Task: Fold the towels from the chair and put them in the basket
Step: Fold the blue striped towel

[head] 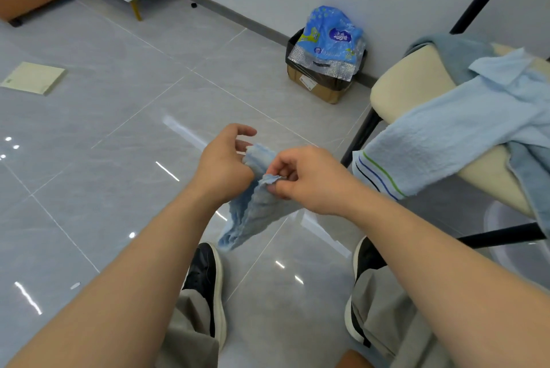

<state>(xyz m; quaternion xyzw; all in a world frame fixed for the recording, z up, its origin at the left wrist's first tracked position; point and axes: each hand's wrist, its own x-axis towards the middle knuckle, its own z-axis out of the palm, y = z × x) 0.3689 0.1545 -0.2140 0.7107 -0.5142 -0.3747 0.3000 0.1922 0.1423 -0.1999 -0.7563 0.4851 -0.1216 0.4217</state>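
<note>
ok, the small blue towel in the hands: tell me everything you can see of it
The small towel is pale blue, soft terry-like cloth with a ribbed weave, crumpled and not yet folded. It hangs in the air above the floor tiles, its lower end drooping to the left. The right hand pinches a bunched edge between thumb and fingers. The left hand touches the upper edge; whether it grips is hidden.

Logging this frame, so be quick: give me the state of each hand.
Left hand: fingers curled on the small blue towel, at its upper corner.
Right hand: pinches the same towel's edge.
</note>
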